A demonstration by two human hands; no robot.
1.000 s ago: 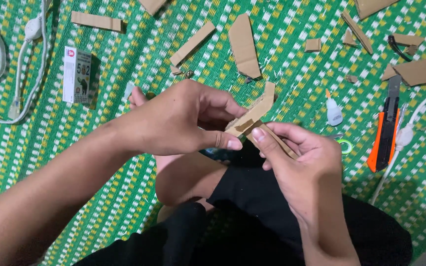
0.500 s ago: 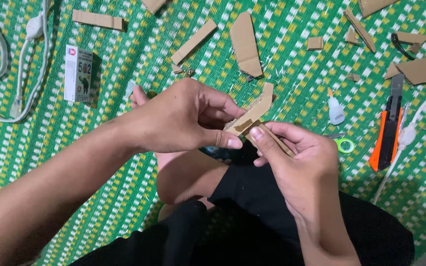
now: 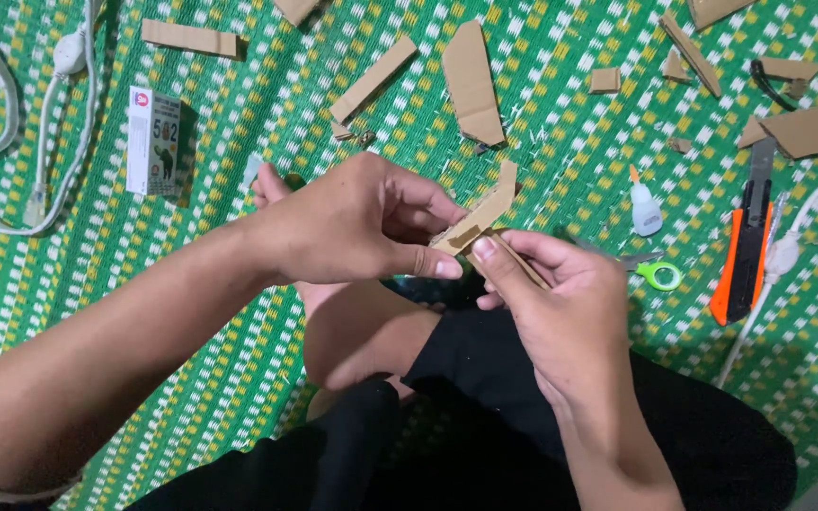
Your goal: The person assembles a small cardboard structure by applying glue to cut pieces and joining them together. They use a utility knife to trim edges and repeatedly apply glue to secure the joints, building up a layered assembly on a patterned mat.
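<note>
Green woven floor mat [image 3: 239,378] with white and yellow flecks spreads under everything we see, and we sit on it with black-clad legs folded. Across the mat lie loose brown cardboard offcuts, the biggest a long tapered cardboard panel [image 3: 473,83] up top, with a flat cardboard strip [image 3: 372,80] beside it. A white cable [image 3: 11,114] loops at the far left, near a small printed box [image 3: 153,142]. At the right rest an orange and black utility knife [image 3: 743,248], a small clear glue bottle [image 3: 646,205] and green-handled scissors [image 3: 653,273].

Our left hand [image 3: 357,227] pinches a narrow, bent brown cardboard piece [image 3: 485,213] between thumb and fingers, above our lap. Our right hand [image 3: 551,303] closes on a thin cardboard sliver [image 3: 523,265] that touches the piece's lower end.

We judge that the sliver could slip out of line if the pinch loosens, and that too hard a squeeze could crease the piece.
</note>
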